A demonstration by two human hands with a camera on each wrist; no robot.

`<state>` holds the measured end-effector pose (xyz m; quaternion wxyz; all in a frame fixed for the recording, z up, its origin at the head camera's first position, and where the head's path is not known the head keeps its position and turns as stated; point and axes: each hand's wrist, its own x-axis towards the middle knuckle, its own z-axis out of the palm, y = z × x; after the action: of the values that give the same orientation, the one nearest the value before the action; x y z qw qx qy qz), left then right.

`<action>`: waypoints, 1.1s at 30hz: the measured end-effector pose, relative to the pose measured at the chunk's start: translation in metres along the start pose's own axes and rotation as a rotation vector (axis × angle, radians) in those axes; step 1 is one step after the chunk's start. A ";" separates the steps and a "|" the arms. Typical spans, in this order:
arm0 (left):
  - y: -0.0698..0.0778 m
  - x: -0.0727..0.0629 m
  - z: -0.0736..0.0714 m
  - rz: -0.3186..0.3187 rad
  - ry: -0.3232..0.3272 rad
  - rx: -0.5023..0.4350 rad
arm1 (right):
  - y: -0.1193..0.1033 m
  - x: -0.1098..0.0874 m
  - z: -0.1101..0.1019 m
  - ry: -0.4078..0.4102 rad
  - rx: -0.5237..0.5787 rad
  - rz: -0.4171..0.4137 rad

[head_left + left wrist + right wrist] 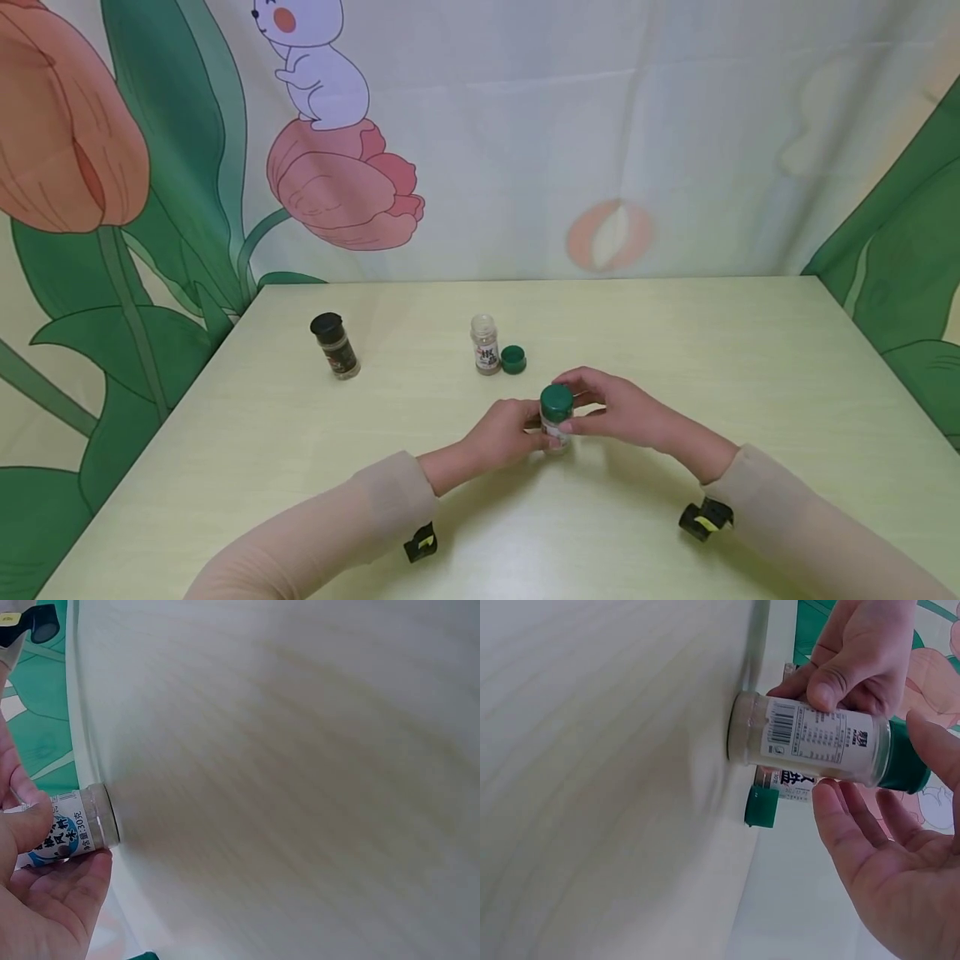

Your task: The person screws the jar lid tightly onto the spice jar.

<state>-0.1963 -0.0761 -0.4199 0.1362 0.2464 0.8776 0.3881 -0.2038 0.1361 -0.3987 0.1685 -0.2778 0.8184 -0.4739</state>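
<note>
Upright on the table stands a small seasoning jar (553, 433) with a white label and a green cap (557, 400). My left hand (504, 433) grips its lower side, with thumb and fingers around the label. On the other side, my right hand (615, 406) has its fingers spread about the cap and upper jar. One digit overlaps the cap in the right wrist view, while several loosely bent fingers (855, 832) lie beside the jar. Whether they press on it I cannot tell. In the left wrist view the label (64, 831) shows partly behind my thumb.
Farther back, an uncapped clear jar (485, 346) stands with a loose green cap (513, 360) next to it on its right. A black-capped jar (335, 346) is at the left. Behind the pale table (712, 350) hangs a printed curtain (510, 150).
</note>
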 end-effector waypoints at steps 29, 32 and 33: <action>0.001 0.000 0.001 -0.028 -0.006 -0.009 | 0.012 -0.010 -0.012 0.023 -0.051 0.033; 0.001 0.000 0.000 -0.031 -0.007 -0.013 | 0.013 -0.011 -0.012 0.020 -0.047 0.036; 0.001 0.000 0.000 -0.032 -0.006 -0.013 | 0.013 -0.011 -0.012 0.020 -0.046 0.040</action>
<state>-0.1956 -0.0754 -0.4192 0.1469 0.2325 0.8785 0.3906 -0.2056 0.1565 -0.4041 0.1632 -0.2604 0.8362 -0.4542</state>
